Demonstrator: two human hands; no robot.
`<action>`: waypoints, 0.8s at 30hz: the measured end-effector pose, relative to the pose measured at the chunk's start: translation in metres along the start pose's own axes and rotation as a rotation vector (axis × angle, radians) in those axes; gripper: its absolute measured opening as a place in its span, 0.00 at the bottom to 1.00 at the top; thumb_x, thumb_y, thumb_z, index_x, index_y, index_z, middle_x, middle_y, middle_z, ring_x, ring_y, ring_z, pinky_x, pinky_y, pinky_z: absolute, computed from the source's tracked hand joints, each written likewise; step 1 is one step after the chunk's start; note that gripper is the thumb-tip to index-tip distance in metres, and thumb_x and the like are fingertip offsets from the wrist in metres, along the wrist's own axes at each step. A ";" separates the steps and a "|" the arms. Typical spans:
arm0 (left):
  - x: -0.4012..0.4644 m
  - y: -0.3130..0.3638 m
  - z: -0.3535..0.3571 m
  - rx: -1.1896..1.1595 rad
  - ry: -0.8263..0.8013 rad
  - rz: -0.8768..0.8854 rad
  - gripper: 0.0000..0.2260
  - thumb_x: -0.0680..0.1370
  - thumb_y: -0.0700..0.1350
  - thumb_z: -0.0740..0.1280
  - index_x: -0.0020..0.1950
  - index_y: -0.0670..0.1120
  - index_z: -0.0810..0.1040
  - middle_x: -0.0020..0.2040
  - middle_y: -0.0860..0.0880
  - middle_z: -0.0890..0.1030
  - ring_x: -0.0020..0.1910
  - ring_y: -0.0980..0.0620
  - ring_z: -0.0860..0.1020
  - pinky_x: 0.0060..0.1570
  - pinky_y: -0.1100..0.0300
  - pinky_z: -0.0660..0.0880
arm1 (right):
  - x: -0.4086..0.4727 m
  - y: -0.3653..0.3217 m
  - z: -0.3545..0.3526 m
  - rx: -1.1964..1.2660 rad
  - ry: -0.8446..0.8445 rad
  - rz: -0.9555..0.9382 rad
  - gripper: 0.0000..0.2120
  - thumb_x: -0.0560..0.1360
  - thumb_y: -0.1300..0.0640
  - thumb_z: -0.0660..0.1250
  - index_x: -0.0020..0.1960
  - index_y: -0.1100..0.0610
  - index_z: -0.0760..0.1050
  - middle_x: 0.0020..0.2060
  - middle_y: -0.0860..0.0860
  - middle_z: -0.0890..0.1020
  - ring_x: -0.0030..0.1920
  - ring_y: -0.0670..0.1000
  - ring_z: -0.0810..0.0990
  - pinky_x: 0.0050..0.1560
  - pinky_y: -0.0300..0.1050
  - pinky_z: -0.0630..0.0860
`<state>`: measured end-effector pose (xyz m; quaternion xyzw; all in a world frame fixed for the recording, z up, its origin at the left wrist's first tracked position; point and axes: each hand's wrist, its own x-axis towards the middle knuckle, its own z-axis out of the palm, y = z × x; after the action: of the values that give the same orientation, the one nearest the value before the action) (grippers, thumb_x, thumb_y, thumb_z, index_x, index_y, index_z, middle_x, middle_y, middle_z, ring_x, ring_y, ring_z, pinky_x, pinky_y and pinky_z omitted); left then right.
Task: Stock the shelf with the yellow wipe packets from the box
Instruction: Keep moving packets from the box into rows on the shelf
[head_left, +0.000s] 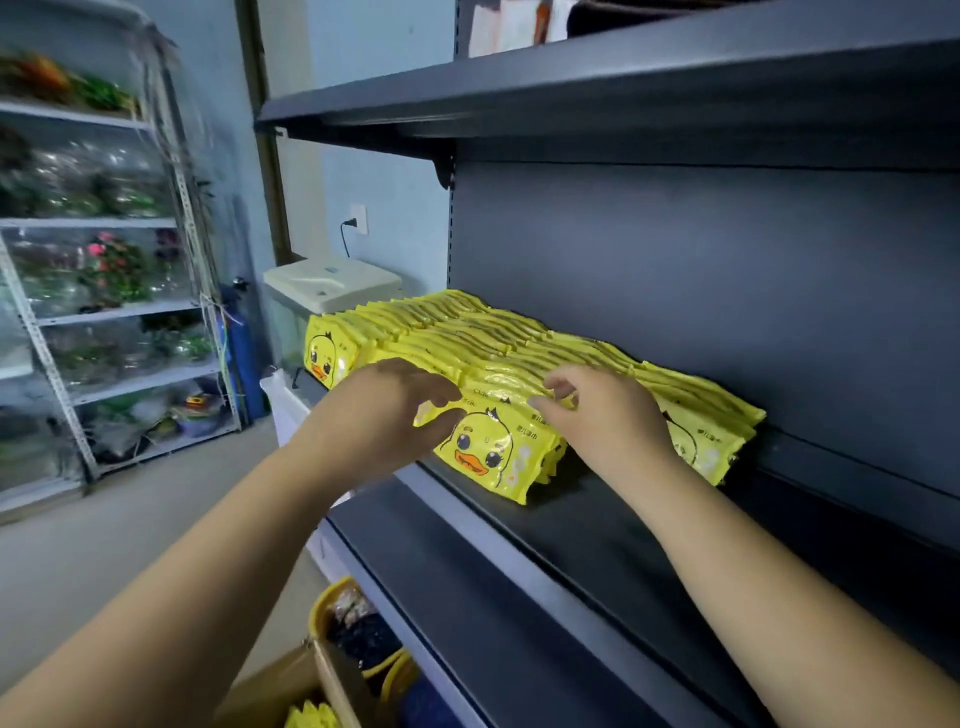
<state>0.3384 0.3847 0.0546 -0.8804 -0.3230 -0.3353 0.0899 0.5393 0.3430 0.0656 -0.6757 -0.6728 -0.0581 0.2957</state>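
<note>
**Both hands on the front row of duck packets**

Fingers (436, 397) of the left hand (387, 410) curl loosely over the top edge of the front yellow wipe packet (493, 447), the thumb lying against its upper left corner; the hand appears to grip that packet lightly from the left. Right hand (605, 415) sits just beside it, its fingertips (553, 395) bent and pinching at the top edges of the packets directly behind the front one, palm down over the row.

That front packet stands tilted, its printed duck face turned outward, and its lower edge rests on the dark shelf board (597, 561) a little back from the front edge. Behind it and to both sides, the rows of yellow wipe packets (467, 332) stand packed upright, edge to edge, reaching back to the shelf's rear panel (727, 291) and left to the board's left end, where another duck face (324, 356) shows. Right of the hands the row ends short of the board's right part.

Below, at the lower left, a cardboard box (291, 686) stands open on the floor with a few yellow packets (311, 717) in it. Another dark shelf board (571, 98) runs overhead. Across the room stands a white metal rack (171, 306) holding plastic-wrapped flowers.
</note>
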 end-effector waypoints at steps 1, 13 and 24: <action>-0.014 -0.002 -0.011 -0.001 0.001 -0.010 0.19 0.72 0.56 0.57 0.43 0.46 0.83 0.36 0.51 0.83 0.36 0.48 0.80 0.39 0.58 0.76 | -0.008 -0.016 0.005 0.008 -0.024 -0.010 0.15 0.76 0.46 0.63 0.59 0.52 0.76 0.55 0.46 0.80 0.55 0.50 0.77 0.49 0.42 0.71; -0.239 -0.075 -0.087 -0.029 -0.177 -0.230 0.17 0.71 0.58 0.56 0.41 0.50 0.81 0.36 0.54 0.82 0.36 0.48 0.80 0.34 0.50 0.78 | -0.149 -0.164 0.109 0.063 -0.273 0.038 0.14 0.76 0.45 0.62 0.53 0.53 0.77 0.48 0.49 0.81 0.50 0.53 0.78 0.45 0.46 0.75; -0.349 -0.104 -0.045 -0.159 -0.365 -0.491 0.28 0.65 0.64 0.49 0.45 0.50 0.81 0.41 0.56 0.81 0.38 0.54 0.73 0.41 0.58 0.73 | -0.214 -0.174 0.197 -0.035 -0.602 0.152 0.15 0.77 0.45 0.59 0.53 0.55 0.75 0.50 0.51 0.81 0.50 0.53 0.78 0.44 0.45 0.73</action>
<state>0.0514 0.2708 -0.1433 -0.8261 -0.5093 -0.2079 -0.1223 0.2935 0.2358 -0.1413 -0.7157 -0.6767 0.1553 0.0751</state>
